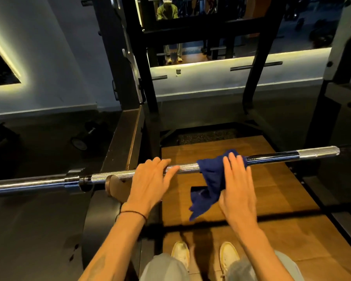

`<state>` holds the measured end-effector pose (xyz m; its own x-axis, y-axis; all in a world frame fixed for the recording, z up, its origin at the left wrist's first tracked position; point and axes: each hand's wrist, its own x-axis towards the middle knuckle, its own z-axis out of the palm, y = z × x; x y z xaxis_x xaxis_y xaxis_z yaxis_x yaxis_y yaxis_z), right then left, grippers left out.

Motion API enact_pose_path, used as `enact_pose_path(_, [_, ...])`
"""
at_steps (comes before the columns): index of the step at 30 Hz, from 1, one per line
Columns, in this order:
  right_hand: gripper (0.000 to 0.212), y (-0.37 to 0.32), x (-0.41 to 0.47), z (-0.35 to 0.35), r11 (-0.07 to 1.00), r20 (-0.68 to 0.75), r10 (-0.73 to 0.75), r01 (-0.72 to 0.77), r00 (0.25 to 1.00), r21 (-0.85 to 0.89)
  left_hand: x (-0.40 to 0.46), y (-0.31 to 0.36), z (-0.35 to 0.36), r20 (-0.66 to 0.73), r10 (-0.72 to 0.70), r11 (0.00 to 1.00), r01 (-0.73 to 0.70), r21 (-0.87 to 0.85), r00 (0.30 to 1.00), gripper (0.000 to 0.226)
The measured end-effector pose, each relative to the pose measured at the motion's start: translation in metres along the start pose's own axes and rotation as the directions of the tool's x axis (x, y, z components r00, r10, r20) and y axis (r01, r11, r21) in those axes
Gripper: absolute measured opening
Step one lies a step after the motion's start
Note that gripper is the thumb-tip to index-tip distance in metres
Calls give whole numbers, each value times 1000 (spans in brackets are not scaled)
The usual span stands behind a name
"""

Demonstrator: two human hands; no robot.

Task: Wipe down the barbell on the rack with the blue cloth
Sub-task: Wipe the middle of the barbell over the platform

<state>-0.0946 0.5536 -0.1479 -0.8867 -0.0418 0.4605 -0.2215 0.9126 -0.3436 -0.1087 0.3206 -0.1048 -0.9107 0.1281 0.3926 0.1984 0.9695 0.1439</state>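
1. From the head camera I see the barbell (118, 175) lying across the rack (130, 57), running from the lower left up to the right, above a wooden platform (272, 189).
2. My left hand (150, 179) rests on top of the bar's rough silver part, just left of the middle. Its fingers (160, 162) lie almost straight over the bar and the thumb points right along it; I cannot tell whether they curl under it.
3. The blue cloth (211, 179) is draped over the bar just to the right of the left hand, with a loose end hanging below the bar.
4. My right hand (237, 189) lies flat on the cloth. Its fingers (234, 161) are straight and close together, pressing the cloth onto the bar, and the thumb sits at the cloth's lower fold.
5. A thin black band (134, 213) circles the left wrist.
6. Lower in the view are two pale shoes (229, 254) on the platform.
7. A dumbbell (85, 136) lies on the dark floor to the left of the rack.
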Motion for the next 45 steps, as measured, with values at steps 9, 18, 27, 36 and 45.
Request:
enact_pose_path(9, [77, -50, 13, 29, 953, -15, -280, 279, 960, 116, 20, 3, -3, 181, 0, 999, 8, -44, 984, 39])
enact_pose_path(18, [68, 28, 14, 18, 970, -37, -236, 238, 971, 47, 6, -3, -3, 206, 76, 994, -59, -91, 976, 38])
enact_pose_path(27, [95, 13, 12, 0, 978, 64, 34, -20, 997, -206, -24, 13, 34, -225, -12, 990, -20, -137, 974, 24])
enact_pose_path(36, [75, -26, 17, 1, 950, 127, -307, 311, 943, -14, -19, 14, 27, -237, -63, 985, 22, -173, 969, 28])
enact_pose_path(45, [78, -39, 23, -3, 984, 75, -31, 43, 997, -172, 31, 8, -25, 411, -8, 976, 97, -197, 912, 30])
